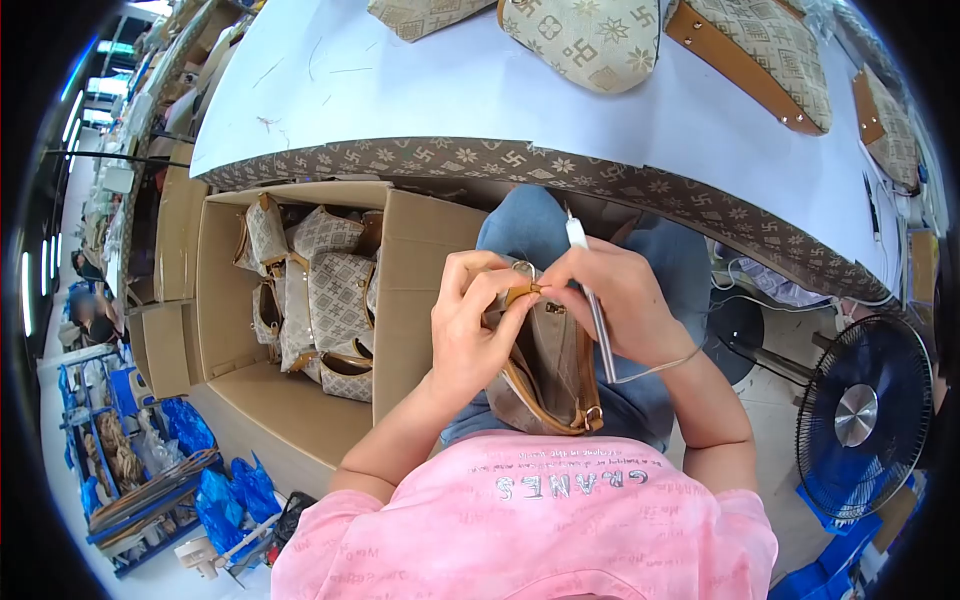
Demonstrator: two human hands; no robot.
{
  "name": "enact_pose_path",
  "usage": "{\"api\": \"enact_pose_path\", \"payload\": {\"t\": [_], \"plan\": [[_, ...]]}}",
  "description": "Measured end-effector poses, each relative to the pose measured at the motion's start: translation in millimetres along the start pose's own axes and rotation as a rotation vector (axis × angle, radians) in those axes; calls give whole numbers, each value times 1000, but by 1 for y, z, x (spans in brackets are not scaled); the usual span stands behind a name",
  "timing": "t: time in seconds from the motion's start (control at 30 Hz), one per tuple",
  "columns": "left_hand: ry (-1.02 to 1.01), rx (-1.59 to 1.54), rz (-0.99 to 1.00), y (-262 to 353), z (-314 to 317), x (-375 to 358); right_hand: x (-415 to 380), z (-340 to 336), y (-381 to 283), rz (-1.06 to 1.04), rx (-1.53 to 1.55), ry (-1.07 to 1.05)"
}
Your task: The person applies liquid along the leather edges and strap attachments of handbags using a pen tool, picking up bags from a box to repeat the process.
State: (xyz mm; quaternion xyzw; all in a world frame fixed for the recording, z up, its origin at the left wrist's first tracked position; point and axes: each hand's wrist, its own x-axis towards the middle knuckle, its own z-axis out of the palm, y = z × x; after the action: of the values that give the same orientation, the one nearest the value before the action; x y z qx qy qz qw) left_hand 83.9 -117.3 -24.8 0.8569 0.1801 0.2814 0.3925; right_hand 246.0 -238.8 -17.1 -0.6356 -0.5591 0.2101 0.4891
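A patterned beige handbag (540, 365) with tan trim lies open across my lap, its dark inside facing up. My left hand (472, 318) is closed, pinching a small tan tab (520, 291) at the bag's upper edge, beside a metal ring (524, 268). My right hand (622, 298) is closed too, its thumb and fingertips meeting at the same tab. Tucked through the right hand is a slim white and silver pen-like tool (577, 234), its thin tip pointing away from me. What lies exactly between the fingertips is too small to make out.
At my left stands a cardboard box (415, 300) holding several patterned handbags (340, 290). More bag pieces (585, 45) lie on the white table (420, 100) ahead. A black fan (855, 415) stands at the right. Another person (98, 320) is far left.
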Motion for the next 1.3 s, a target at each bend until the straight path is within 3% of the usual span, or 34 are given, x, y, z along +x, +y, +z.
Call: {"api": "enact_pose_path", "payload": {"t": [0.07,0.23,0.33,0.5,0.6,0.73,0.77,0.87,1.03,1.3], "plan": [[10,2,4,0,0,-1,-1,2,2,-195,-188,23],[27,14,-4,-1,2,-1,-12,11,-8,-204,-203,57],[46,3,40,-7,5,-3,-19,19,-4,-150,75,161],[59,-19,139,-9,6,-2,-29,27,3,-64,171,232],[40,-28,114,-8,2,-2,-30,29,4,115,1058,375],[-24,-39,83,-11,-5,-6,-26,33,16,107,1230,364],[-31,-45,65,-10,-6,-7,-26,31,20,105,1231,364],[-48,-57,25,-9,-9,-6,-32,22,30,-6,602,143],[-75,-114,40,-12,-10,-1,-28,36,24,-48,658,268],[-100,-144,18,-15,-12,1,-23,38,23,-123,377,272]]}}
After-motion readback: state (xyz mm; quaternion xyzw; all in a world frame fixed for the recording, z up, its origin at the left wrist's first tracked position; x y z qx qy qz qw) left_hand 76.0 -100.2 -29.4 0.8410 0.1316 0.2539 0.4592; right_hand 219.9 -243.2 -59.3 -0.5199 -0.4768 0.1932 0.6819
